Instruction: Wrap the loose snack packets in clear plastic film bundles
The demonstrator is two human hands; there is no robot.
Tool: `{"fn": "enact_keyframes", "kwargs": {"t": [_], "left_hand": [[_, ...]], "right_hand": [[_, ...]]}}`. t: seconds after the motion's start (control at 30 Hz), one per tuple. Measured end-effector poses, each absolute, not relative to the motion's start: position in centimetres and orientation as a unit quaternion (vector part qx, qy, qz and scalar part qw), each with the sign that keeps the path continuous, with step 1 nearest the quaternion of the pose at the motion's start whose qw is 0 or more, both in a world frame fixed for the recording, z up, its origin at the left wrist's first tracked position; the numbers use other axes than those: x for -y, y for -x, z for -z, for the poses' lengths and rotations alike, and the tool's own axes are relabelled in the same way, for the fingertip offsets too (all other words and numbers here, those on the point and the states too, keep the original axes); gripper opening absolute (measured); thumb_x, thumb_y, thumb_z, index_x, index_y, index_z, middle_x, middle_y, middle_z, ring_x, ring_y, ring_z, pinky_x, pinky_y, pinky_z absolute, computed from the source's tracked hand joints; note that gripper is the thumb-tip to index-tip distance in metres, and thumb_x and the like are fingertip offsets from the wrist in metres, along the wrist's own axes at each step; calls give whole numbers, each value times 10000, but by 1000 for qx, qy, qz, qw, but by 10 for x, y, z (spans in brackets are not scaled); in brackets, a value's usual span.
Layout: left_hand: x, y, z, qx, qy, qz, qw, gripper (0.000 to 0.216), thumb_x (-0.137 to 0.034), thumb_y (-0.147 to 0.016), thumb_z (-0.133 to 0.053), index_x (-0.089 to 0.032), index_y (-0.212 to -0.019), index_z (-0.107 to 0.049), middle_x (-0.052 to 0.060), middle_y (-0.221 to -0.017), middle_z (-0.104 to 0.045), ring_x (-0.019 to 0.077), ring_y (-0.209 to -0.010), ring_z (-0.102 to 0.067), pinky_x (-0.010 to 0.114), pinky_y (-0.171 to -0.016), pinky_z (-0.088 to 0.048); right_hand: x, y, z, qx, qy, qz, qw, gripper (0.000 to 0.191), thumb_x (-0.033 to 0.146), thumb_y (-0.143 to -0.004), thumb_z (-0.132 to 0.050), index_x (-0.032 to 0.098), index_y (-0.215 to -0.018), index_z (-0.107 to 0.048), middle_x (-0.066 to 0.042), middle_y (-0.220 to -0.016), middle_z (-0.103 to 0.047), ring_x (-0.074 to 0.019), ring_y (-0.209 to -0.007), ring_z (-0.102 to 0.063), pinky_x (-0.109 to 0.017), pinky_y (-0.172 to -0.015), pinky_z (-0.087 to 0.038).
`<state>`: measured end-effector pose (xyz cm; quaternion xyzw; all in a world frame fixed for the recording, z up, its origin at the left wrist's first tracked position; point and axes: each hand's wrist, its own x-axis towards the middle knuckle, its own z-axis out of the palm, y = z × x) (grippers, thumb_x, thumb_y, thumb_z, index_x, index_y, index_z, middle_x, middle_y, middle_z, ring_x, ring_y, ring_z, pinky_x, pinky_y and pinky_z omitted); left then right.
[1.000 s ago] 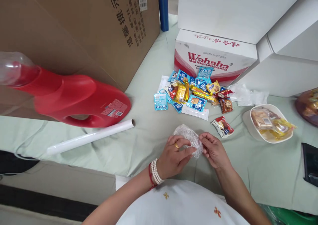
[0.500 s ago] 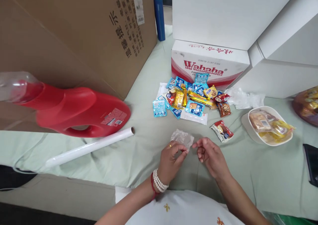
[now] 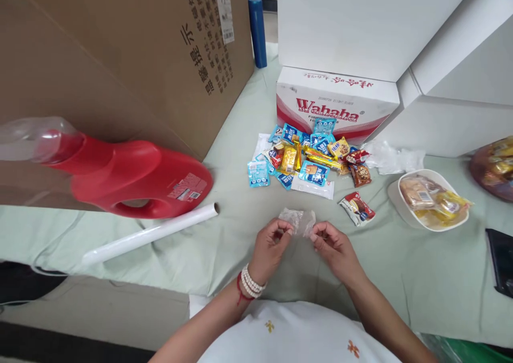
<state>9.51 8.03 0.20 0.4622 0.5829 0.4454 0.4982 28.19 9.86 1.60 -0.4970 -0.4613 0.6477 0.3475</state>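
Observation:
A crumpled piece of clear plastic wrap (image 3: 298,219) is stretched between my two hands just above the pale green cloth (image 3: 224,245). My left hand (image 3: 269,249), with a ring and a pearl bracelet at the wrist, pinches its left edge. My right hand (image 3: 333,248) pinches its right edge. Just beyond the hands lies a red snack packet (image 3: 357,207), and farther back a heap of blue, yellow and red snack packets (image 3: 308,154).
A red detergent bottle (image 3: 120,176) lies on its side at the left, with a white roll (image 3: 150,233) in front of it. A big brown carton (image 3: 120,58), a Wahaha box (image 3: 334,103), a white bowl of wrapped snacks (image 3: 433,200) and a black device (image 3: 500,261) surround the spot.
The plastic wrap was a bunched wad held close between both hands; now the hands have moved apart a little and forward, pulling it flatter and thinner.

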Motion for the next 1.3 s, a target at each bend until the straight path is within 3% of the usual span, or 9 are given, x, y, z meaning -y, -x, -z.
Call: {"fn": "enact_keyframes", "kwargs": {"t": [0.2, 0.43, 0.63, 0.7, 0.77, 0.87, 0.97, 1.13, 1.3], "left_hand": [[-78, -104, -13, -513, -525, -463, 497, 169, -376, -853, -750, -207, -865, -744, 27, -799, -669, 162, -777, -577, 278, -714, -446], [-83, -93, -2, -533, -275, -526, 604, 357, -506, -790, -797, -183, -814, -646, -26, -727, -579, 105, -677, -502, 235, -654, -436], [-82, -75, -7, -476, -143, -563, 661, 404, -449, -722, -875, -205, -811, -565, -56, -756, -494, 96, -718, -525, 266, -726, -552], [-81, -75, -8, -468, -147, -561, 667, 399, -441, -729, -874, -204, -813, -565, -51, -768, -509, 98, -731, -544, 269, -728, -562], [-79, -79, -7, -467, -168, -554, 669, 388, -450, -749, -860, -198, -818, -574, -30, -832, -565, 107, -771, -577, 264, -726, -560], [-78, -86, -6, -463, -195, -538, 677, 373, -456, -772, -842, -188, -819, -587, 10, -960, -635, 126, -849, -615, 271, -754, -562], [-80, -89, -8, -462, -181, -536, 683, 382, -458, -756, -845, -189, -804, -578, 4, -921, -627, 131, -835, -616, 284, -755, -575], [-88, -83, -10, -513, -157, -503, 678, 553, -730, -766, -682, -199, -906, -614, 11, -869, -614, 163, -754, -615, 276, -581, -549], [-96, -77, -12, -576, -273, -464, 615, 459, -588, -753, -783, -178, -730, -577, -48, -648, -522, 89, -590, -489, 201, -518, -429]], "right_hand": [[-94, -280, -28, 456, 488, -660, 344, 318, 523, -837, -761, 221, -856, -663, 5, -741, -564, -144, -675, -462, -259, -630, -384], [-89, -288, -24, 430, 516, -638, 376, 259, 479, -863, -760, 233, -874, -678, 8, -753, -566, -147, -683, -474, -262, -645, -389], [-92, -309, -11, 349, 537, -652, 405, 267, 454, -842, -789, 226, -859, -651, 17, -778, -568, -126, -655, -482, -254, -644, -415], [-91, -314, -7, 394, 547, -631, 383, 273, 478, -863, -762, 231, -919, -659, -10, -858, -608, -155, -749, -546, -274, -704, -465], [-90, -314, -5, 474, 546, -575, 383, 370, 488, -840, -780, 256, -1101, -657, -60, -1114, -643, -216, -997, -600, -335, -860, -509], [-91, -304, -7, 603, 544, -436, 387, 526, 444, -788, -831, 296, -1254, -635, -94, -1324, -590, -287, -1240, -536, -437, -1039, -464], [-97, -290, -12, 665, 539, -360, 370, 151, 380, -933, -676, 290, -1043, -728, -86, -1071, -658, -261, -1048, -615, -410, -927, -505], [-107, -279, -18, 703, 480, -403, 337, 195, 349, -1006, -557, 298, -1021, -745, -75, -960, -691, -223, -872, -649, -357, -768, -515], [-107, -278, -25, 686, 485, -445, 310, 200, 418, -981, -594, 288, -963, -746, -41, -805, -675, -199, -723, -610, -325, -682, -479]]}}
